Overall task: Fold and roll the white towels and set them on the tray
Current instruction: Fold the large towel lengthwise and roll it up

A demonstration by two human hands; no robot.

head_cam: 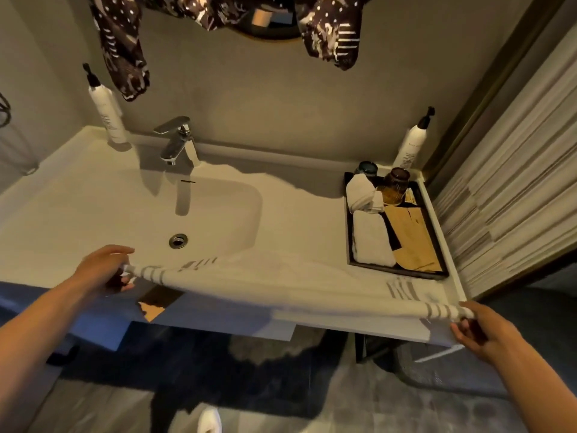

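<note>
Both hands hold one white towel (281, 285) stretched along the front edge of the vanity (78, 195). Left hand (104, 270) pinches the towel's left end, fingers closed on the cloth near its grey stripes. Right hand (477, 331) pinches the right end the same way, at the counter's front right corner. Towel is folded lengthwise into a long band, far edge lying on the counter, near edge over the front lip. Basin (218, 214) with drain sits just behind it, tap (179, 142) at the back. Dark tray (434, 232) on the counter's right side, just behind the towel's right end. Two rolled towels (368, 223) lie in the tray's left half, one behind the other. Two tumblers (395, 185) at the tray's back. Two pump bottles (107, 114) stand against the wall, one left, one right.
</note>
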